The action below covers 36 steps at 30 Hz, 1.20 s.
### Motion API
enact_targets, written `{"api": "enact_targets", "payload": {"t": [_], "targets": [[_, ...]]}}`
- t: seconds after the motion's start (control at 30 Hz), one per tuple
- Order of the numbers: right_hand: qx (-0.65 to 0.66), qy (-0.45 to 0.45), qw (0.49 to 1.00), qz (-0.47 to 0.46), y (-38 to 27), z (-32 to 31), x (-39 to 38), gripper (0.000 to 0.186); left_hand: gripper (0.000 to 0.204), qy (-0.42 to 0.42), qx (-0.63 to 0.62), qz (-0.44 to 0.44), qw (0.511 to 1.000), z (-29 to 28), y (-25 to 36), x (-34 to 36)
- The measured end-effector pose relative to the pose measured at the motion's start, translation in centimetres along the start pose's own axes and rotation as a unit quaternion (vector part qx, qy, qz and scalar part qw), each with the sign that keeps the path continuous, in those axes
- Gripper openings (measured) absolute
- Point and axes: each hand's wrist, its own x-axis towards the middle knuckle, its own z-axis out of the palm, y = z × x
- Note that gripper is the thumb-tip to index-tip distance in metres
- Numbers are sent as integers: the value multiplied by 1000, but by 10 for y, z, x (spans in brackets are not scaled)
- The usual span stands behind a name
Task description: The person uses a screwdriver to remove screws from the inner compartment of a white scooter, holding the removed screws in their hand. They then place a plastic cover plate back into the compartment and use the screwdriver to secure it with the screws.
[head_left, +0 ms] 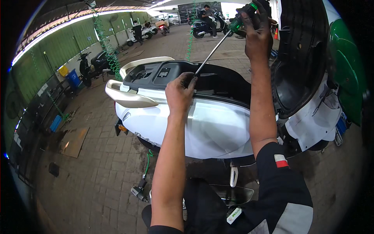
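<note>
A long screwdriver (213,51) with a green and black handle slants over a white scooter (218,126). My right hand (258,37) is raised at the upper right, its fingers closed around the handle. Lower down, my left hand (181,91) pinches the far end of the shaft; the tip is hidden by the fingers, and I cannot tell if a screw is there. That hand is at the edge of the dark storage compartment (222,80), beside the grey plastic panel (165,73). The black seat (300,50) stands tilted up on the right.
A cream grab rail (132,97) sticks out at the scooter's left end. An air impact wrench (139,191) lies on the brick floor, on a green hose. Green coiled hoses (104,43) hang from above. Other people and scooters (210,24) are farther back.
</note>
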Motion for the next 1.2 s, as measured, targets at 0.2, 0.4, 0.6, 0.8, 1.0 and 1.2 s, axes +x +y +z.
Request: {"api": "enact_targets", "payload": {"t": [0.2, 0.4, 0.6, 0.8, 1.0, 1.2], "targets": [[204, -40, 978, -26, 23, 1, 1, 51, 18, -1, -12, 28, 1000, 1, -5, 0], [162, -25, 986, 8, 4, 5, -5, 46, 18, -23, -17, -13, 1000, -2, -3, -2], [180, -31, 983, -32, -16, 12, -8, 73, 19, -19, 22, 45, 999, -3, -3, -1], [235, -151, 960, 7, -21, 21, -6, 77, 47, -22, 34, 70, 997, 6, -11, -2], [292, -198, 936, 22, 0, 29, 8, 68, 50, -43, 11, 24, 999, 3, -4, -3], [231, -211, 948, -58, 15, 38, 23, 65, 65, -43, 27, -2, 999, 11, -4, 3]]}}
